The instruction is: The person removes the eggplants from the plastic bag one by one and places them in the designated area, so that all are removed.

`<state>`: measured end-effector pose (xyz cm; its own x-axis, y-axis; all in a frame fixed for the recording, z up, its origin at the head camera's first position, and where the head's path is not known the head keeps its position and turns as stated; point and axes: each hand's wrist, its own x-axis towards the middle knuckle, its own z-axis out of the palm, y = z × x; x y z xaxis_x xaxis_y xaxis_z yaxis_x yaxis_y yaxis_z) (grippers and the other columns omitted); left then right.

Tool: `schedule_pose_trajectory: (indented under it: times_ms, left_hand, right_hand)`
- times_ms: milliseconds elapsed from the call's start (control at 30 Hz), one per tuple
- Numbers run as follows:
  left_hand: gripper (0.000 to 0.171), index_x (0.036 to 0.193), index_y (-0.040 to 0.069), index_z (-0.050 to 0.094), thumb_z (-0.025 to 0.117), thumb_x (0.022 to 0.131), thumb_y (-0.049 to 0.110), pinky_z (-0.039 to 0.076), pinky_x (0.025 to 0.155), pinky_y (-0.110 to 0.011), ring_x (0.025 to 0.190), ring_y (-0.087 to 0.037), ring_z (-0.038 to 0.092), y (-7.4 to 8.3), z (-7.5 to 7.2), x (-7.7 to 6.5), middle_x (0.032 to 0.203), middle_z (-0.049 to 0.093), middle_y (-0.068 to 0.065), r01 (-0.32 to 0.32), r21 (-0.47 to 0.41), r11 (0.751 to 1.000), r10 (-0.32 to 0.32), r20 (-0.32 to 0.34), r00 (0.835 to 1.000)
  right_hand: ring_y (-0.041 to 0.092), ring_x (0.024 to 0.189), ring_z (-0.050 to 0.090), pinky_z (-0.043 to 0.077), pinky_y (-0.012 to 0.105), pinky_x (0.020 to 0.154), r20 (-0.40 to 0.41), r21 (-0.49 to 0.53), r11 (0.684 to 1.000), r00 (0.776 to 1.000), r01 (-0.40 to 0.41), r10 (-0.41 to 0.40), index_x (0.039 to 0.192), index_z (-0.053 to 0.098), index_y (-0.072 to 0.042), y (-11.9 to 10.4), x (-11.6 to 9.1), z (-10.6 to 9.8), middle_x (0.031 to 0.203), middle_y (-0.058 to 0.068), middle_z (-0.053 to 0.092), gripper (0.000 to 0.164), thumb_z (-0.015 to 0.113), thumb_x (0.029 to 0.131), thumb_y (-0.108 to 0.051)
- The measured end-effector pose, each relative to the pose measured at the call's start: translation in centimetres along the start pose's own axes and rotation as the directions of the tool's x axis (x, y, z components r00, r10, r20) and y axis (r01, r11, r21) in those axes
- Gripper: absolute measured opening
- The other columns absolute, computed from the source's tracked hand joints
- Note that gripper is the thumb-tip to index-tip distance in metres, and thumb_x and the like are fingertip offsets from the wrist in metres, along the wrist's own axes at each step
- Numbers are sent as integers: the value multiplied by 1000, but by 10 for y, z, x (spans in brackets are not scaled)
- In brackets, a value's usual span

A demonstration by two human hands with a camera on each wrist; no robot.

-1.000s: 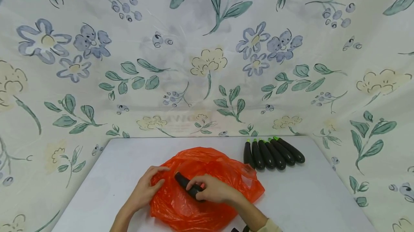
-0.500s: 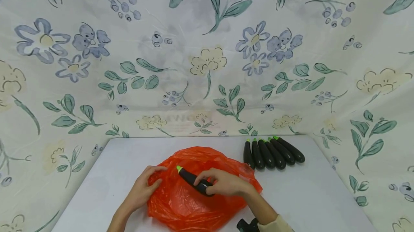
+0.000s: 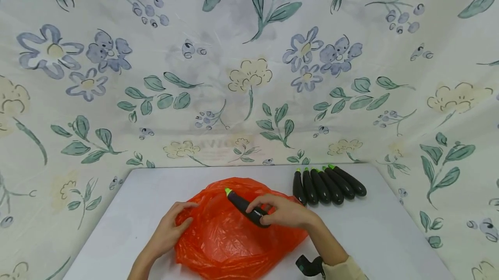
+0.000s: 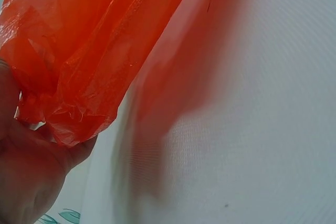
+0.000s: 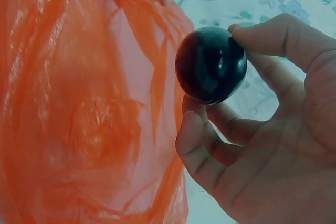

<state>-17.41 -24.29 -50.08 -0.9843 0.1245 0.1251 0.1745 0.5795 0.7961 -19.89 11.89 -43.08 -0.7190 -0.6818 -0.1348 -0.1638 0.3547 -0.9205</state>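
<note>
A long, dark eggplant (image 3: 241, 204) with a bright green stem end is held above the bag by my right hand (image 3: 290, 211). Thumb and fingertips pinch it near its rounded end, and the right wrist view looks straight at that glossy end of the eggplant (image 5: 210, 66). Below it a crumpled red plastic bag (image 3: 230, 243) lies spread on the table, its mouth open toward me. My left hand (image 3: 168, 230) grips the bag's left edge. In the left wrist view, the bag (image 4: 94, 51) hangs between thumb and fingers, partly hiding them.
Several dark eggplants (image 3: 321, 187) lie side by side at the back right of the white table (image 3: 366, 228). A black wrist device (image 3: 309, 266) sits by the right sleeve. Behind the table hangs a floral-patterned cloth (image 3: 249, 98).
My right hand has lifted the eggplant up and to the right out of the bag, and its green stem end has come into view. My left hand has shifted slightly left with the bag edge.
</note>
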Motion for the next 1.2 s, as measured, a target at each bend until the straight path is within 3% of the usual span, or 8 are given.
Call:
schedule_pose_trajectory:
  times_ms: [167,500,800,933,1100,1200]
  left_hand:
    - [41,129,21,62,64,95,-1,47,105,-53,124,-28,54,-1,-1,-1,125,57,-3,-11,-4,1000,11,-1,1000]
    - [40,131,19,61,63,96,0,46,105,-53,125,-30,53,-1,-4,-3,127,56,-5,4,-11,1000,-4,4,1000]
    - [40,132,20,60,63,96,2,48,104,-53,124,-29,53,0,-8,-5,130,55,-6,30,-8,1000,-30,13,999]
    - [41,133,19,59,62,97,2,47,104,-54,124,-30,52,-2,-9,-6,130,55,-6,39,-8,999,-39,20,999]
    - [40,133,20,59,63,97,4,47,104,-54,124,-30,52,-6,-10,-8,130,55,-6,48,4,999,-48,20,999]
    - [39,132,20,60,64,96,4,47,104,-55,124,-31,52,-7,-10,-10,129,55,-6,40,4,999,-40,18,999]
  right_hand:
    - [29,111,51,51,36,85,-19,13,1000,1000,0,0,118,70,-25,1,-4,-7,125,6,55,34,66,88,-8]
    - [29,110,56,52,40,91,-113,1,1000,993,-27,27,121,68,-30,5,-10,-25,134,9,54,34,68,90,-16]
    - [28,105,59,55,42,87,-219,8,1000,976,-11,12,132,64,-28,18,-6,-30,131,10,56,43,68,91,-15]
    - [28,98,61,58,43,83,-328,12,999,944,-41,43,133,63,-26,28,-4,-31,122,13,57,43,69,92,-15]
    - [24,88,61,60,36,74,-498,-28,988,859,-153,119,131,64,-25,39,0,-32,116,12,60,43,73,90,-16]
    - [25,87,60,59,35,73,-552,-64,974,821,-217,147,130,65,-21,44,3,-32,115,14,63,44,74,88,-16]
